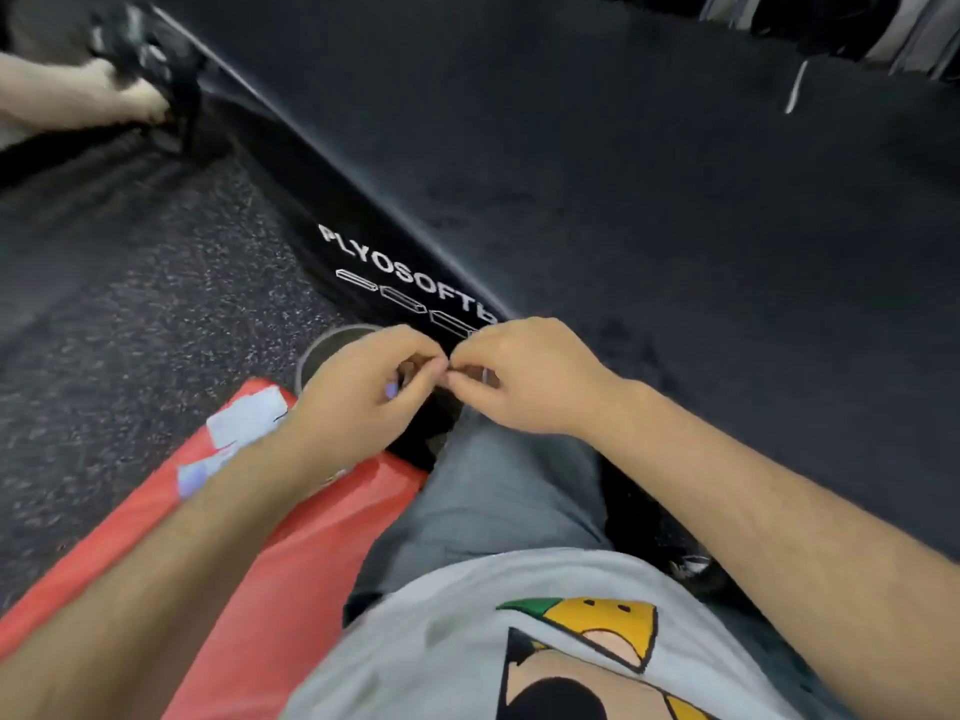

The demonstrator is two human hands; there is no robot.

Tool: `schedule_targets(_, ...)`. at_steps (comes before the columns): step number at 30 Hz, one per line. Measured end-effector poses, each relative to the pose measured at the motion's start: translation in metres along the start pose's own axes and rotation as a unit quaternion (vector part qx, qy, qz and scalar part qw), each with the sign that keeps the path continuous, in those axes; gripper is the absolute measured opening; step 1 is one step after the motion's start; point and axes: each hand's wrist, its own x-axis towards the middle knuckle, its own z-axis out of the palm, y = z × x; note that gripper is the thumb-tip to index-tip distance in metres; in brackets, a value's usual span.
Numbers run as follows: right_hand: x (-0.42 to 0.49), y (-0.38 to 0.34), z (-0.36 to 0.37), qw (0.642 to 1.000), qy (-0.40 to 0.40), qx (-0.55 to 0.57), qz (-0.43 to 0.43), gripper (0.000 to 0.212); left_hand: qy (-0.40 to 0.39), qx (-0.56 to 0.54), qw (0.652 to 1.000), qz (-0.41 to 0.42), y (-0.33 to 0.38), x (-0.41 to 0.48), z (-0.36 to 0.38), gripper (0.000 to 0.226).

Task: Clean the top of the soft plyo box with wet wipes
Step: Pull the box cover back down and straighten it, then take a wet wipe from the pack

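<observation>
The black soft plyo box fills the upper right, and its side carries white PLYOSOFT lettering. Its broad top looks dark and matte. My left hand and my right hand meet fingertip to fingertip just in front of the box's near edge, above my grey trouser leg. Both hands have curled fingers and pinch a small pale thing between them. The fingers hide most of it, so I cannot tell what it is.
A red pad with pale tape patches lies under my left forearm on the speckled dark floor. A grey round rim shows behind my left hand. Another person's hand holds a black object at the top left.
</observation>
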Motion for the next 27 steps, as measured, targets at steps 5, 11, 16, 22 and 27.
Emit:
schedule_targets(5,0.064,-0.066,0.041,0.993,-0.047,0.015,-0.105,0.027,0.071,0.053,0.987,-0.133,-0.05,-0.075,-0.049,0.013)
schedule_targets(11,0.109,-0.108,0.1,0.983,-0.111,0.025,-0.143,0.025,0.106,0.16,0.948,-0.253,-0.106,-0.145,-0.063,0.018)
schedule_targets(16,0.13,-0.126,0.139,0.981,-0.133,0.007,-0.14,0.027,0.071,0.157,0.942,-0.289,-0.133,-0.167,-0.05,0.036)
schedule_targets(22,0.139,-0.128,0.152,0.976,-0.156,0.05,-0.141,0.022,0.063,0.199,0.939,-0.274,-0.147,-0.16,-0.035,0.044)
schedule_targets(27,0.143,-0.133,0.164,0.972,-0.168,0.038,-0.159,0.022,0.061,0.235,0.936,-0.256,-0.155,-0.156,-0.032,0.03)
